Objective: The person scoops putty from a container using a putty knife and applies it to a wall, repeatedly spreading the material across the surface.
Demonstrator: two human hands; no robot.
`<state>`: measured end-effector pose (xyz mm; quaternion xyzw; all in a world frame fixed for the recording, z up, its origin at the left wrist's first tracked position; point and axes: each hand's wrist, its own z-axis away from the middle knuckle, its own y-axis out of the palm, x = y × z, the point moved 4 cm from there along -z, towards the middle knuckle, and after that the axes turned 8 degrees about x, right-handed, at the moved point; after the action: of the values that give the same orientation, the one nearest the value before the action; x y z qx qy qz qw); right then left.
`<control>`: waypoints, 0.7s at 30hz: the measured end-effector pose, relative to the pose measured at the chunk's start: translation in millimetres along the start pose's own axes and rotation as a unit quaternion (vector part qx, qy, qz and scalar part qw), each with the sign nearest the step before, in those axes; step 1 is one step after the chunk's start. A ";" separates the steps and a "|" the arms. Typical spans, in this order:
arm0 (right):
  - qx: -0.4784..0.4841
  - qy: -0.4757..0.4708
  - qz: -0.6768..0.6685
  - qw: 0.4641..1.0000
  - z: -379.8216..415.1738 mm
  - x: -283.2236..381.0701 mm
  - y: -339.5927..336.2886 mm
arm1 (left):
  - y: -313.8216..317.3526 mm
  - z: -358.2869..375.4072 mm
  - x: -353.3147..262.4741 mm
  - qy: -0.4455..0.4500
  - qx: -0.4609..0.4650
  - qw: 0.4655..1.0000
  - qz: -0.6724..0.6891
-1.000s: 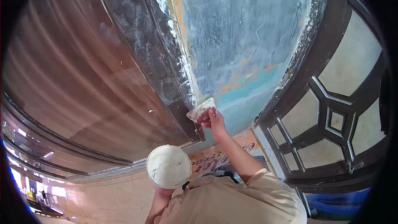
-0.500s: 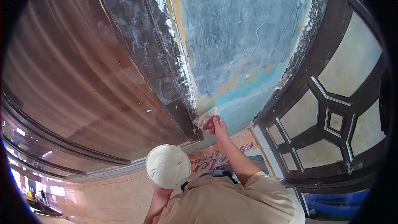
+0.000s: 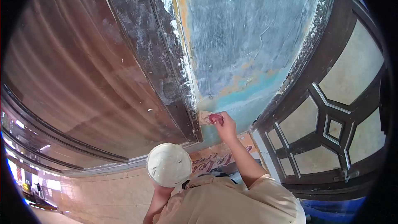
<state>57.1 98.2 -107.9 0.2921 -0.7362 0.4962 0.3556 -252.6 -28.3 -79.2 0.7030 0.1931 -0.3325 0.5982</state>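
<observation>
In the head view my right hand (image 3: 226, 126) is closed around a putty knife (image 3: 206, 118) with a reddish grip. Its pale, smeared blade lies against the lower left edge of the blue-grey wall panel (image 3: 244, 33), beside the dark wooden frame (image 3: 176, 108). Lower left, my left hand (image 3: 163, 191) supports a round tub of creamy white putty (image 3: 169, 164) from below. The putty fills it to the top, and most of the fingers are hidden under it.
A dark door with pale panels (image 3: 317, 157) and a metal bolt stands on the right. Curtained glass (image 3: 83, 79) covers the left. Below lie floor tiles (image 3: 110, 191) and a printed sheet with lettering (image 3: 211, 157).
My right hand has shifted slightly right, and the putty knife has turned so its blade points more to the left. My left hand and the tub stay nearly in place.
</observation>
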 end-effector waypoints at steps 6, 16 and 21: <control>0.031 -0.124 0.152 0.980 -20.9 45.8 -22.7 | 27.1 -6.5 -2.6 0.016 -0.014 1.000 0.017; -0.065 -0.197 0.193 0.959 -50.0 109.2 -85.0 | 16.1 -10.6 16.7 -0.042 -0.060 0.997 -0.021; 0.013 -0.142 0.180 0.973 -34.6 72.8 -81.5 | 32.4 -16.9 10.8 -0.033 -0.050 0.997 -0.054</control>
<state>87.1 97.6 2.8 0.2267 -0.8133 0.5149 0.1482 -219.3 -20.1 -62.6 0.6494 0.2277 -0.3772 0.6198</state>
